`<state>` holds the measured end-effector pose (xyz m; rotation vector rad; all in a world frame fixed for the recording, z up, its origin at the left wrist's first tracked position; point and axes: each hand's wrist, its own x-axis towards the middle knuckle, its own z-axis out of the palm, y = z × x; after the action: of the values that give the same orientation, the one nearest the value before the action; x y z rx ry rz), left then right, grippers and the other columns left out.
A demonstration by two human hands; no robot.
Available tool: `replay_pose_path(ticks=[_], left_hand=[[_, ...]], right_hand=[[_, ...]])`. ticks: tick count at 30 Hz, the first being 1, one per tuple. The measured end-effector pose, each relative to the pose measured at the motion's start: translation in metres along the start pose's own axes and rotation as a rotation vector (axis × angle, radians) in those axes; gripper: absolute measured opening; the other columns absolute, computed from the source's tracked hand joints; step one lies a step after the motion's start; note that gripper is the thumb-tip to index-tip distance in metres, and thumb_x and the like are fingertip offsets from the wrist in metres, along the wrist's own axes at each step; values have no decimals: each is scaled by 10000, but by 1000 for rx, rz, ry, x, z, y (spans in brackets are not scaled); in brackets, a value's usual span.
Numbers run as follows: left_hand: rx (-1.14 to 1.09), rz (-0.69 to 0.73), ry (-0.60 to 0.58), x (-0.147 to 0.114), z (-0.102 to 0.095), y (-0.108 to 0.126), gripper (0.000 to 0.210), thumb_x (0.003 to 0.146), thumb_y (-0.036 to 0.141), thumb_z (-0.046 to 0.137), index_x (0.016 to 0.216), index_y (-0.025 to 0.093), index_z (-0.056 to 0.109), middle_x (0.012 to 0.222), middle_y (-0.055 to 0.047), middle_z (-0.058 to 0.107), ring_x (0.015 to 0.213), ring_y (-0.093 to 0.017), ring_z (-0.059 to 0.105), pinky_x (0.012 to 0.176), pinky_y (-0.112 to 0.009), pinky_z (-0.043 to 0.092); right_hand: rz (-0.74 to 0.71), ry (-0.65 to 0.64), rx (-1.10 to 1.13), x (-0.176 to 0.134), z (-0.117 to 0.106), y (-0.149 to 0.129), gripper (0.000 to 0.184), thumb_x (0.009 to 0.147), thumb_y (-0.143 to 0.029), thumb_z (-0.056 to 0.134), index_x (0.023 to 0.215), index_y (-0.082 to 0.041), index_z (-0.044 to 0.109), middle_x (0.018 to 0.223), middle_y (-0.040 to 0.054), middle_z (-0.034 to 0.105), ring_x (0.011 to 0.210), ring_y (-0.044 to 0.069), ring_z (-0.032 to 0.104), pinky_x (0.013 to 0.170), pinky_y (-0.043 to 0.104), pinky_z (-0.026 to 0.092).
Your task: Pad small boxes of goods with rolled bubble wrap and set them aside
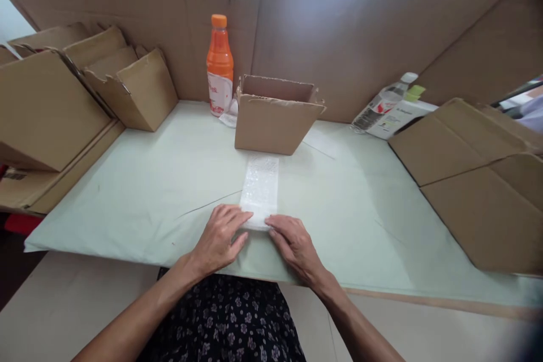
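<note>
A white, shiny strip of bubble wrap (261, 184) lies lengthwise on the cloth-covered table in front of me. Its near end looks thicker, perhaps folded or rolled over; whether anything is inside I cannot tell. My left hand (220, 235) grips the left corner of that end, fingers on top and thumb at the near side. On the right corner, my right hand (294, 243) does the same with curled fingers. The far end of the bubble wrap reaches close to an open cardboard box (271, 124).
An orange bottle (219, 68) stands left of the box, by a cardboard wall (305, 22). Several open cartons (139, 90) crowd the left side. At right are a tilted clear bottle (382, 104), a white pack (401, 116) and a large carton (475, 181). Pale green cloth (339, 209) covers the table.
</note>
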<state>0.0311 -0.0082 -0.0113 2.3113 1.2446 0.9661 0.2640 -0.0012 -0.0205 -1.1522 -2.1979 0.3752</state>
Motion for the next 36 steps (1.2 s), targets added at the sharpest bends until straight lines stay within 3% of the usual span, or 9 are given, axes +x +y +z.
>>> replay_pose_path(ticks=[5, 8, 10, 13, 17, 21, 26, 31, 36], left_hand=[[-34, -154, 17, -2, -2, 0, 316, 932, 165, 518, 1231, 155, 620, 849, -49, 689, 802, -202, 611, 784, -378, 505], [74, -176, 25, 4, 3, -5, 305, 930, 168, 519, 1217, 136, 619, 800, -46, 670, 765, -215, 600, 753, -390, 497], [145, -173, 13, 9, 6, -9, 288, 938, 180, 527, 1210, 144, 615, 789, -43, 663, 771, -229, 600, 755, -405, 496], [196, -173, 60, 13, 6, -11, 306, 950, 247, 558, 1242, 158, 586, 963, -95, 684, 905, -263, 618, 820, -439, 510], [52, -44, 37, 8, -4, -5, 418, 921, 281, 628, 1317, 184, 535, 1271, -146, 626, 1179, -300, 563, 1007, -486, 465], [-104, -87, -50, 4, -10, 0, 391, 941, 128, 511, 1324, 209, 527, 1048, -78, 701, 991, -236, 616, 886, -422, 510], [95, -201, 16, 14, 3, -10, 310, 946, 197, 526, 1248, 152, 575, 858, -68, 672, 824, -250, 598, 759, -426, 504], [92, -249, 84, 11, 3, -11, 311, 953, 235, 537, 1258, 177, 554, 1064, -105, 669, 987, -274, 604, 862, -459, 514], [-76, -154, 40, -8, -11, -1, 580, 887, 154, 545, 1444, 235, 404, 1370, -118, 572, 1285, -287, 507, 1076, -487, 446]], right_hand=[[117, 3, 110, -1, -8, -7, 248, 987, -252, 548, 1220, -249, 635, 1098, 58, 738, 998, 204, 695, 828, 343, 572], [45, 114, -55, -2, -8, -11, 322, 945, -219, 591, 1267, -231, 604, 1215, 109, 673, 1109, 249, 638, 909, 412, 529], [-34, 64, -154, 1, -5, -12, 328, 926, -201, 606, 1252, -227, 612, 1259, 123, 651, 1152, 274, 607, 927, 445, 498], [-116, -54, -225, 10, 1, -12, 281, 932, -172, 585, 1206, -213, 632, 1243, 122, 676, 1162, 289, 602, 914, 456, 476], [-91, -59, -103, 19, 2, -9, 268, 952, -108, 532, 1175, -213, 637, 1040, 80, 740, 949, 223, 666, 818, 389, 491], [26, -102, 71, 16, -4, -11, 272, 981, -197, 533, 1230, -256, 624, 983, 55, 748, 856, 202, 686, 772, 359, 536], [10, -5, -153, 10, -8, -15, 319, 948, -232, 589, 1267, -223, 604, 1267, 143, 653, 1116, 279, 629, 876, 442, 520], [-91, -120, -195, 18, 2, -15, 287, 949, -185, 569, 1227, -208, 635, 1197, 126, 704, 1074, 280, 645, 854, 447, 515], [117, -155, 73, 23, 4, -17, 285, 995, -278, 530, 1253, -265, 650, 1051, 51, 765, 914, 206, 716, 811, 362, 577]])
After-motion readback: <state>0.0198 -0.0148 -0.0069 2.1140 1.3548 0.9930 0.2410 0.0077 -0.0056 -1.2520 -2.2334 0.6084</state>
